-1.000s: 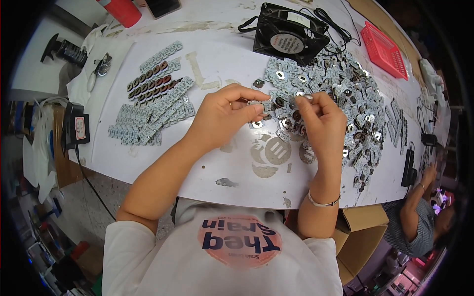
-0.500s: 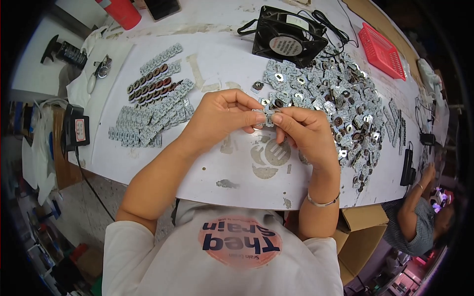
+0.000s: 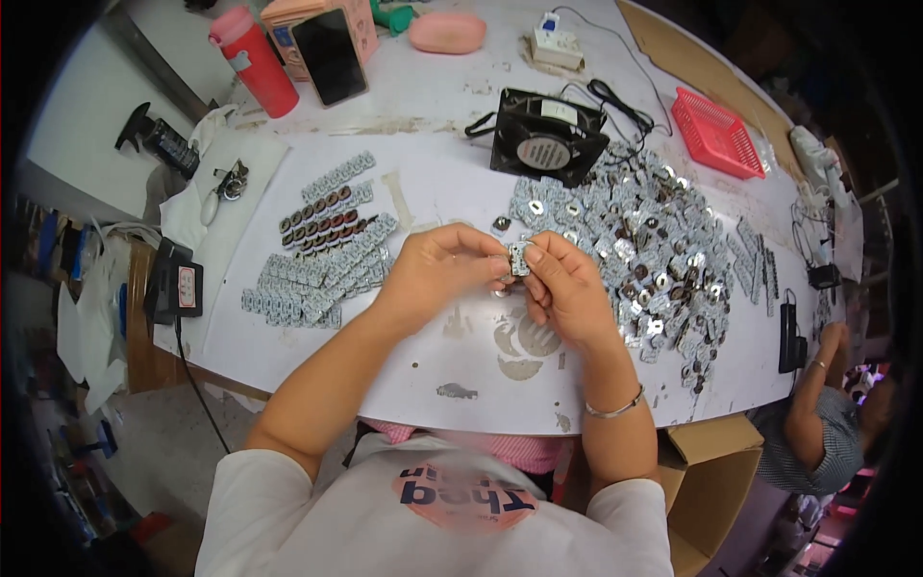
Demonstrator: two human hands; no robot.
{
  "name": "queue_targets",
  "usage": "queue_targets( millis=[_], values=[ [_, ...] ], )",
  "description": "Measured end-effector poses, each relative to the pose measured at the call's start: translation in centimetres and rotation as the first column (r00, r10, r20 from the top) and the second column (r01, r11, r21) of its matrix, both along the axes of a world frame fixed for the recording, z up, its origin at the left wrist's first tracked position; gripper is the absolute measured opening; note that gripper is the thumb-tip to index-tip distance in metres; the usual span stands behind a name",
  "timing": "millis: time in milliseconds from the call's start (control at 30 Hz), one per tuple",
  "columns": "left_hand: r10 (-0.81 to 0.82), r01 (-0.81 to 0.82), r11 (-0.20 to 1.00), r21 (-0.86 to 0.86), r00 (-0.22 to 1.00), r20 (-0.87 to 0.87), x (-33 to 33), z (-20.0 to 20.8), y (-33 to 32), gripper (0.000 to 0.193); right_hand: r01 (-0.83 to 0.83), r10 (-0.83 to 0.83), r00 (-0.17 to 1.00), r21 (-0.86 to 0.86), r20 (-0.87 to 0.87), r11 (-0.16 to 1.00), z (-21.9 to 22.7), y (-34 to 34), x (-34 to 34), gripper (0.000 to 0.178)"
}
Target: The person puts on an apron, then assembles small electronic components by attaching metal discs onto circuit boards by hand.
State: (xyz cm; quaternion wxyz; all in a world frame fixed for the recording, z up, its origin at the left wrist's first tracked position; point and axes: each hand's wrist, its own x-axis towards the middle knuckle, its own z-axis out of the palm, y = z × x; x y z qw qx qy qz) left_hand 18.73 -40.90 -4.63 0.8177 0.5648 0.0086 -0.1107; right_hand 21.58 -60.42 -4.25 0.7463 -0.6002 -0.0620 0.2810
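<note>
Between my two hands is a small silver-grey patterned plate [image 3: 518, 258]. My right hand [image 3: 569, 288] pinches its right edge with thumb and forefinger. My left hand [image 3: 433, 277] has its thumb and fingers closed at the plate's left side; what else may be in its fingertips is hidden. Just beyond the hands a small dark round part [image 3: 501, 223] lies on the white table [image 3: 385, 370]. A big heap of similar grey plates and shiny parts [image 3: 649, 260] spreads to the right. Left of my hands, joined strips of grey plates [image 3: 308, 279] lie beside rows of dark round pieces [image 3: 322, 219].
A black fan [image 3: 548, 139] stands behind the heap, with a pink basket [image 3: 716, 133] farther right. At the back left are a red bottle [image 3: 255, 67] and a phone [image 3: 330, 58]. An open cardboard box [image 3: 711, 490] sits below the table's edge, near another person [image 3: 817, 423].
The view has tipped up, showing more of the table's far side. The plate between my fingers now stands more upright and shows its face; my hands stay close together.
</note>
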Motion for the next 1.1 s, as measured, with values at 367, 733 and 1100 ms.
queue_targets(
  millis=[367, 733, 1100],
  values=[
    [0.096, -0.324, 0.853, 0.409, 0.868, 0.487, -0.2, 0.1, -0.1, 0.012, 0.266, -0.102, 0.88, -0.303, 0.464, 0.915, -0.1, 1.3, -0.5, 0.018],
    [0.169, -0.359, 0.862, 0.357, 0.869, 0.466, -0.1, -0.7, -0.9, 0.011, 0.151, -0.085, 0.958, -0.232, 0.273, 0.961, -0.2, 0.7, -0.4, 0.016],
    [0.191, -0.374, 0.888, 0.267, 0.829, 0.526, -0.5, -0.4, -1.2, 0.011, 0.187, -0.175, 0.97, -0.058, 0.171, 0.981, -0.4, 1.0, -0.4, 0.02]
  ],
)
